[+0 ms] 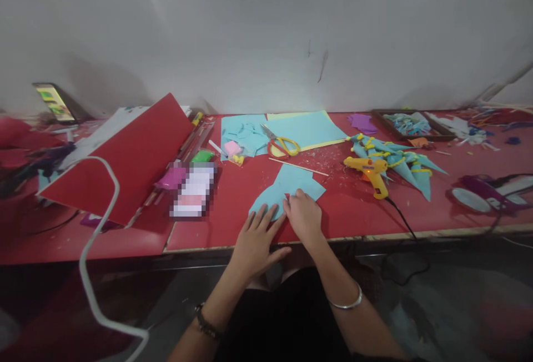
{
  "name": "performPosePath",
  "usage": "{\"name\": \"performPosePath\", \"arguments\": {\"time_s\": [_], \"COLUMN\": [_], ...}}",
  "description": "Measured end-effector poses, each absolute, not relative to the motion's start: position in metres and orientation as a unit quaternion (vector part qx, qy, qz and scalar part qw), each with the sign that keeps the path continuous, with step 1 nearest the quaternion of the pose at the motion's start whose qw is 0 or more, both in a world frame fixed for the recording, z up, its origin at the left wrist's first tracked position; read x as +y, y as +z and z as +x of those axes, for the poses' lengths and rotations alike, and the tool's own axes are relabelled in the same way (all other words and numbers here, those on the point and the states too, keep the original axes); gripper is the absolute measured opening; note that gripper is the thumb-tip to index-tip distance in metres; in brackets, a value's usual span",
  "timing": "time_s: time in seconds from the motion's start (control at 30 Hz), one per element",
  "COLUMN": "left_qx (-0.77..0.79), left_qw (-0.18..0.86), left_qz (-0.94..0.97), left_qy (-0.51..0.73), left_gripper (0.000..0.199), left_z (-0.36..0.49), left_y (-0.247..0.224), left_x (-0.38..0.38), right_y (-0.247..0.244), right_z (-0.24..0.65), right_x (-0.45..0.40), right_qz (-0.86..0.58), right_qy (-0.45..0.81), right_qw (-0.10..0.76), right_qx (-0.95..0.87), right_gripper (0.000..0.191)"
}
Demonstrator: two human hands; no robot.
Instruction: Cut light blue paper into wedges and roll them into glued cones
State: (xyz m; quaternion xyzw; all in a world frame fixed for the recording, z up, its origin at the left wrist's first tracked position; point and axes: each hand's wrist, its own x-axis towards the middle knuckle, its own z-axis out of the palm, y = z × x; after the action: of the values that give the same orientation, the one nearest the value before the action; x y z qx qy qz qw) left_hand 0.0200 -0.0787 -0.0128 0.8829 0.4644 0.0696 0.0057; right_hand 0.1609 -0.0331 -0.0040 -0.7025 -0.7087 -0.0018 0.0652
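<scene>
A light blue sheet of paper (287,184) lies on the red table in front of me, with a rounded left edge and straight cut corners on the right. My left hand (256,237) rests flat on its lower left part, fingers spread. Curled fingers of my right hand (305,215) press together on the paper's lower middle and hide what is under them. A thin wooden stick (298,167) lies along the sheet's far edge. Beyond it are scissors (281,142) with red and yellow handles.
Blue paper cones with yellow trim (400,156) lie to the right beside a yellow glue gun (370,173). A blurred-out phone-shaped object (194,190) and a large red board (125,162) are on the left. A scrap tray (437,132) sits far right; a white cable (89,256) crosses lower left.
</scene>
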Motion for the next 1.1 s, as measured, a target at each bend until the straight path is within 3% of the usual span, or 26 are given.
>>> {"name": "performPosePath", "arguments": {"time_s": [0.97,1.1], "left_qx": [0.473,0.479], "left_qw": [0.002,0.004], "left_qz": [0.878,0.874], "left_qy": [0.072,0.087], "left_gripper": [0.04,0.037], "left_z": [-0.038,-0.038], "left_y": [0.003,0.001], "left_x": [-0.099,-0.096], "right_y": [0.001,0.011], "right_z": [0.164,0.171], "right_x": [-0.029,-0.033], "right_qz": [-0.685,-0.625], "right_qy": [0.004,-0.02], "right_qw": [0.05,0.068], "right_qx": [-0.727,-0.777], "right_gripper": [0.031,0.028]}}
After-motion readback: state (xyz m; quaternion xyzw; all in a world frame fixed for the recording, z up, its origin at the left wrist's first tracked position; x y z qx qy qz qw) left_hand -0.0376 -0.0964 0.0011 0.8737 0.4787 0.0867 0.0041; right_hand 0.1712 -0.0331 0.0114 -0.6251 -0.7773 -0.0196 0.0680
